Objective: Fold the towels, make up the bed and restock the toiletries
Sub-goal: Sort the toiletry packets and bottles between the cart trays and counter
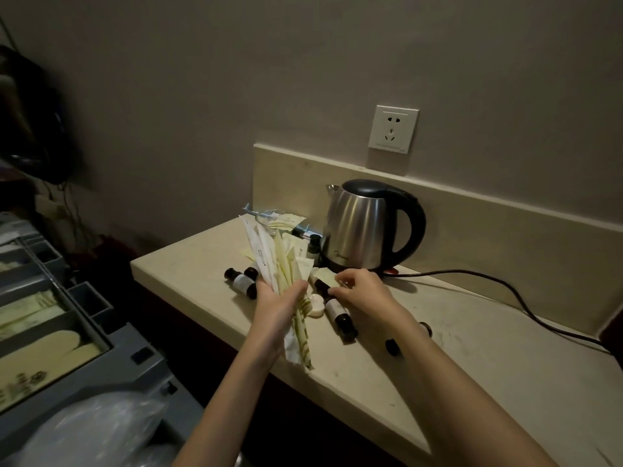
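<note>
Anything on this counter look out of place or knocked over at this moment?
Yes. Several small dark bottles lie on their sides, scattered across the counter in front of the kettle, rather than standing in order. The left hand grips a fanned bundle of sachets; the right hand reaches among the bottles.

A small brand mark is showing on the lower front of the steel kettle [357, 227], just beyond the right hand [362, 291]; it looks like "Midea", though it is too small to be sure. Print is showing on the sachets [279, 261] in the left hand [279, 305] and on the bottle labels [334, 309], all too blurred to read.
</note>
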Available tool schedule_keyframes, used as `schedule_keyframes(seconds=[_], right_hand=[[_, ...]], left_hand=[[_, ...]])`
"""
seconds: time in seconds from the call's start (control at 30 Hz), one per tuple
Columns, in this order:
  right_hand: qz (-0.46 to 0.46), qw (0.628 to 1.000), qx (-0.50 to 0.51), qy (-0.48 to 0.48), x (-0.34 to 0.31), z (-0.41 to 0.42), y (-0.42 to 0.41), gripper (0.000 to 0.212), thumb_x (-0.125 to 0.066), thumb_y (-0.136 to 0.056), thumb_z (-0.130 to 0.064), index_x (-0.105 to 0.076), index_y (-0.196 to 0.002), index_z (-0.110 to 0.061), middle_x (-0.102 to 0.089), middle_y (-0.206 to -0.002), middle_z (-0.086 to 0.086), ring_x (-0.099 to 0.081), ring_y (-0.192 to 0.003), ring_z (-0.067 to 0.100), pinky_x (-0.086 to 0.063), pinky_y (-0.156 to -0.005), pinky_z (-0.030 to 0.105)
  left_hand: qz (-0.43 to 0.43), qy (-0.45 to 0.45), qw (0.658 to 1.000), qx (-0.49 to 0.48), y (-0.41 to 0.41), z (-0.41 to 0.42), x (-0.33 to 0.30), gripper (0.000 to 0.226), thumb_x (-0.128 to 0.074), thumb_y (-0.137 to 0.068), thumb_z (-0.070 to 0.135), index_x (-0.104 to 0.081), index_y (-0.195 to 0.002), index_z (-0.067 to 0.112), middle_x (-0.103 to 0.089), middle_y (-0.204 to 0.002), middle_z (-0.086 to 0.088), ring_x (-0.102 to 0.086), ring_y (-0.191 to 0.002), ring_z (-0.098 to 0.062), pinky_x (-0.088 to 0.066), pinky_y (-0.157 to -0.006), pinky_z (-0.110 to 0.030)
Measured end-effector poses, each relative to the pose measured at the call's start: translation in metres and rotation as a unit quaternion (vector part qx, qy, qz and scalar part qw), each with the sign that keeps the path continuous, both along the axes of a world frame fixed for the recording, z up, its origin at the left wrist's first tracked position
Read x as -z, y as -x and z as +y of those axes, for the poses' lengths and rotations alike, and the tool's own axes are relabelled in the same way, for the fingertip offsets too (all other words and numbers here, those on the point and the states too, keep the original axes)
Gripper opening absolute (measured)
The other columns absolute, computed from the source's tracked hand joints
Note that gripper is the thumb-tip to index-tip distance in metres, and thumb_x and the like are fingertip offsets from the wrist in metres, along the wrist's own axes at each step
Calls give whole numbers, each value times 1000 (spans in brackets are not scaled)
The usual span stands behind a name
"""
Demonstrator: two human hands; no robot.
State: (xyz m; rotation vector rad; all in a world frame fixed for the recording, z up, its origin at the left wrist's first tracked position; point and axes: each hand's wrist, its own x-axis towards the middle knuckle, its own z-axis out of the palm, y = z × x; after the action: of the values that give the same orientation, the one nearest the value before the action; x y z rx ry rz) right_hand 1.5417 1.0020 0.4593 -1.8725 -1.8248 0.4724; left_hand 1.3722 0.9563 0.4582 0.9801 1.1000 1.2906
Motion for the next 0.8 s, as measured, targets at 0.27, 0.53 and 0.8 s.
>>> schedule_keyframes(seconds=[0.27, 0.53, 0.8], right_hand=[[-116, 989, 31, -85, 0, -4, 3, 21, -53, -95, -30, -70, -104, -21, -70, -92, -1, -62, -80, 15, -54, -75, 38], [131, 971, 82, -180, -24, -70, 6, 19, -58, -92, -22, -70, -105, -15, -65, -88, -8, -60, -85, 8, -51, -72, 28], [213, 966, 75, -126, -5, -187, 30, 12, -59, -91, -21, -67, -97, -26, -65, -87, -16, -61, -83, -3, -50, -71, 13]], left_hand=[[-9, 9, 1000, 15, 11, -10, 3, 65, -66, -86, 19, -30, -140, 12, -57, -112, 0, -61, -94, -13, -51, -58, -17], [-48, -3, 998, 33, 14, -34, 6, 61, -65, -86, 16, -31, -137, 15, -58, -112, 2, -61, -94, -12, -54, -63, -19], [-63, -2, 991, 116, -19, -103, 23, 49, -69, -84, 15, -38, -123, 20, -62, -112, -1, -64, -98, -13, -55, -78, -28]])
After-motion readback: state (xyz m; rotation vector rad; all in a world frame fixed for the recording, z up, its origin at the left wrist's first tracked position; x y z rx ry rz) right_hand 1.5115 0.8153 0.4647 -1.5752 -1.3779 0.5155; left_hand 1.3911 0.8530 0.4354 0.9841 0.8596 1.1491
